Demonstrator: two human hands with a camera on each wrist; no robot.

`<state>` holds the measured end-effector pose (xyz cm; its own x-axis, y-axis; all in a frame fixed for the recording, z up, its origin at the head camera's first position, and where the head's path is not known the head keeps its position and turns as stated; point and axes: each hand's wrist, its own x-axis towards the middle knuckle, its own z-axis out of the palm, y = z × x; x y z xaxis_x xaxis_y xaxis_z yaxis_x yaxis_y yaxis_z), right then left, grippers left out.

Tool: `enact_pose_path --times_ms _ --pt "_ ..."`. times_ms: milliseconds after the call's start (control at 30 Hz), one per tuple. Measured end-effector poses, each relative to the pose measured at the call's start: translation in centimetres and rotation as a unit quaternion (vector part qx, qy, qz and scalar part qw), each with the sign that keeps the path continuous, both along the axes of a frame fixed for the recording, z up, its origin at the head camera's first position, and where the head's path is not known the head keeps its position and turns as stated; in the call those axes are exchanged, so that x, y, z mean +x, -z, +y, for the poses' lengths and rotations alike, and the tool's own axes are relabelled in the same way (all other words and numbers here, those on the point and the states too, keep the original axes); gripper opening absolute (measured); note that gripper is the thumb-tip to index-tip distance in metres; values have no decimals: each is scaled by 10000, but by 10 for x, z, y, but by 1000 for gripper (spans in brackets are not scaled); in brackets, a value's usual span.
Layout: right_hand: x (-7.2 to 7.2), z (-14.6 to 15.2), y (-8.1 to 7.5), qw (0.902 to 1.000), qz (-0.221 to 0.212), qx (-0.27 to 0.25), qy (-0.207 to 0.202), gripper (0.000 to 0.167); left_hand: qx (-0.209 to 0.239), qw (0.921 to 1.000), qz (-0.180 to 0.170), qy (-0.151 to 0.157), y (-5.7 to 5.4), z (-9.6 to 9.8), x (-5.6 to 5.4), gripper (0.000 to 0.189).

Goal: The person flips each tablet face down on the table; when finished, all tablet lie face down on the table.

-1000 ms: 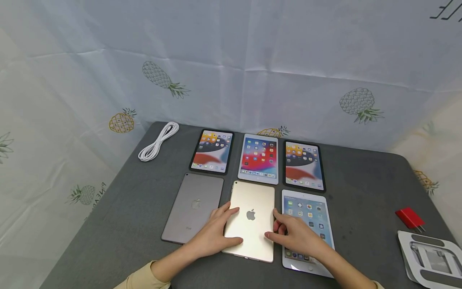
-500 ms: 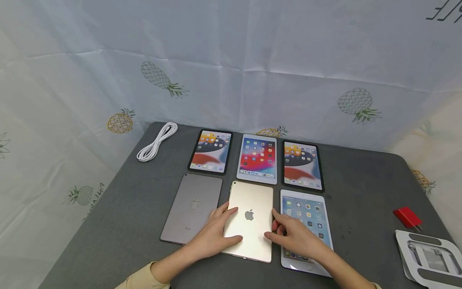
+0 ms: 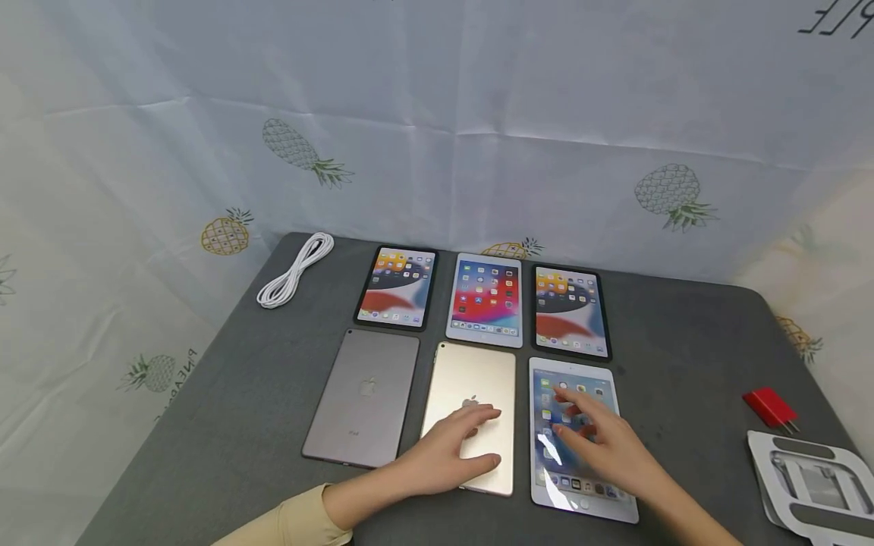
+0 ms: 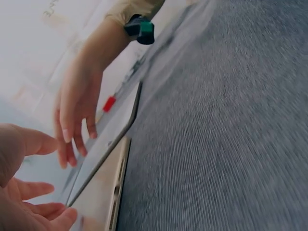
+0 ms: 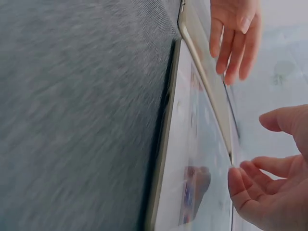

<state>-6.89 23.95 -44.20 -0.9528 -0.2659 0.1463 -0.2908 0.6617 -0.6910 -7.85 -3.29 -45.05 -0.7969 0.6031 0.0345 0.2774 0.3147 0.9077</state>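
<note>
Palm down, my left hand (image 3: 452, 455) is over the lower half of a gold tablet (image 3: 474, 371) that lies back up, its logo partly covered. Above the white-framed tablet (image 3: 546, 485) at the front right, my right hand (image 3: 611, 447) has loosely bent fingers and grips nothing; they hide part of the lit screen. In the right wrist view, air shows between the right fingers (image 5: 240, 187) and the glass, which reflects a dark shape. The left wrist view has my left hand (image 4: 24, 197) at the edge, spread and holding nothing. A grey tablet (image 3: 362, 402) lies back up on the left.
Behind lie a black-framed tablet (image 3: 396, 288), a white tablet (image 3: 485, 299) and another black-framed tablet (image 3: 572, 312), screens up. A coiled white cable (image 3: 290, 277) is at the far left. A red charger plug (image 3: 770, 407) and a folded silver stand (image 3: 812, 485) are at right.
Both hands have let go of the gold tablet's sides. The left hand has moved right across it; the right hand has moved right over the white tablet, which is slightly turned.
</note>
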Motion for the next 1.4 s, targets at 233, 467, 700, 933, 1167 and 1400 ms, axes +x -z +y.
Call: enact_pose_path --times_ms 233,467,700,933,1167,1400 --pt "10 27 -5 9973 -226 418 551 53 693 9851 -1572 -67 -2 25 0 50" --pt "20 47 -6 9920 -816 526 804 63 1100 9585 -2600 -397 -4 45 -2 58" --pt "22 53 -5 9784 -1880 247 827 75 1748 9185 -3518 -447 -6 53 -6 64" --pt "19 53 -9 9597 -2669 -117 876 80 1928 8979 -3927 -493 -12 56 -10 65" --pt "16 53 -13 9406 -3230 -148 1034 88 2298 8740 -4224 -702 -11 56 -13 58" --pt "14 52 -12 9315 -3467 -350 1044 87 2406 8689 -4225 -930 -11 61 -11 51"
